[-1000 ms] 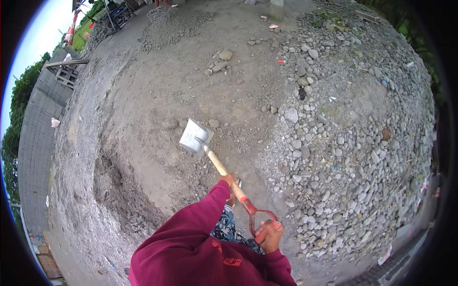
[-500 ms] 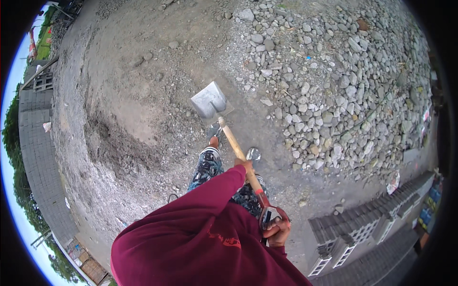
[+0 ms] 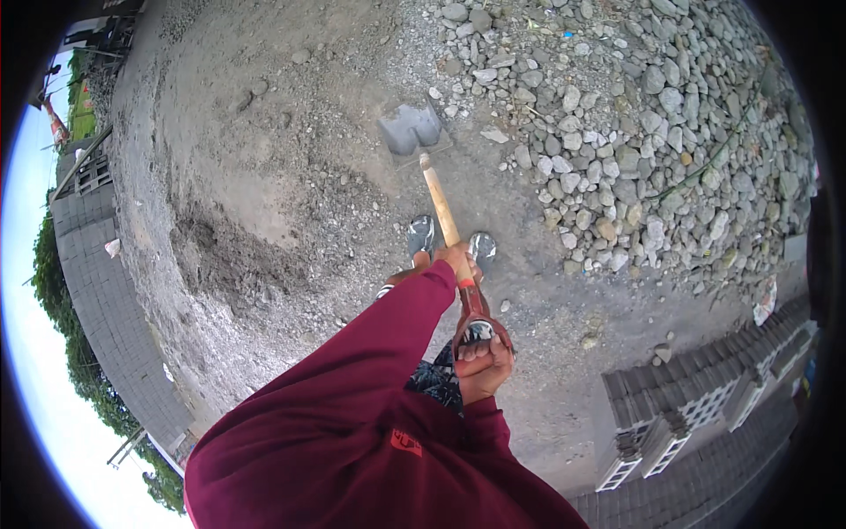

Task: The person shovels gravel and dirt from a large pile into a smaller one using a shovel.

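A shovel with a flat grey metal blade (image 3: 411, 130), a pale wooden shaft (image 3: 441, 204) and a red D-shaped grip (image 3: 474, 306) reaches away from my body. My left hand (image 3: 456, 262) is wrapped round the lower shaft, just ahead of the red part. At the near end, my right hand (image 3: 486, 367) closes its fingers through the D-grip. The blade lies low over the dirt, and its far edge blends with the soil, so I cannot tell how deep it sits. My shoes stand either side of the shaft.
A broad heap of grey stones (image 3: 656, 167) spreads on the right. Dark loose soil (image 3: 220, 260) lies to the left. Stacked hollow blocks (image 3: 696, 401) stand at the lower right, and a long grey block stack (image 3: 115, 300) curves along the left rim.
The shovel has moved forward, away from my body, and its blade is farther off and lower to the ground. Both hands have gone forward with it, keeping their hold.
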`<state>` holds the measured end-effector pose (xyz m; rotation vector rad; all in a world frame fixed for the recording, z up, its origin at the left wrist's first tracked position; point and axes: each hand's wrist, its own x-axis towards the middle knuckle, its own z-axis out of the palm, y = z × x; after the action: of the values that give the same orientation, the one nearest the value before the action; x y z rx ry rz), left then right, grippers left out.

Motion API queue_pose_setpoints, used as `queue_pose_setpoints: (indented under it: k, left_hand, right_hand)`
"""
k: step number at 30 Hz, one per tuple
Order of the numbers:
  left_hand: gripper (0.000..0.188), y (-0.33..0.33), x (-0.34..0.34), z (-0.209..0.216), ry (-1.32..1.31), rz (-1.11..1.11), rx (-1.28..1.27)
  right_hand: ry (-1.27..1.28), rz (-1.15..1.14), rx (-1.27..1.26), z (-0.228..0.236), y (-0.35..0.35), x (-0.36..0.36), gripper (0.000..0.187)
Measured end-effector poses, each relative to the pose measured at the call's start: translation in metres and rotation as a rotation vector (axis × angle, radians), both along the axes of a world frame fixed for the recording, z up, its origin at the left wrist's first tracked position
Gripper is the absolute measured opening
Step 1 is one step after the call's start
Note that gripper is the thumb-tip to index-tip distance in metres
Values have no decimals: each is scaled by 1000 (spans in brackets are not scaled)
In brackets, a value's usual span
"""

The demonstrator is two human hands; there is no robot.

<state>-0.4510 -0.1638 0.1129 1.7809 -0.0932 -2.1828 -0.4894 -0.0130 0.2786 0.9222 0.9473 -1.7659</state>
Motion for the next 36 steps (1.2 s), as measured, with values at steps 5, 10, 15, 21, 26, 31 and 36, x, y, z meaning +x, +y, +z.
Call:
queue_pose_setpoints:
  k: [5,10,15,21,26,31,36]
  left_hand:
    - [15,10,2,6,-135,-75,60]
    - [11,2,-16,8,-151,-129,75]
    - [7,-68,-24,42,-144,-110,172]
    - [12,-198,-8,-20,-263,-231,35]
    - [10,-190,10,-1,-90,-109,42]
    - [9,-223,-18,35,-63,-39,119]
    - [13,-284,-11,-36,-147,-74,7]
  right_hand:
    - [78,37,-27,12,-2,2,28]
    - [141,-3,6,42,-27,-20,25]
    - [206,-30,7,82,-98,-29,39]
    - [36,-49,-77,-6,-207,-10,46]
    - [214,163,4,14,-202,7,56]
    - [324,177,-41,68,-252,-19,54]
    - [248,186,-174,-32,-280,-8,51]
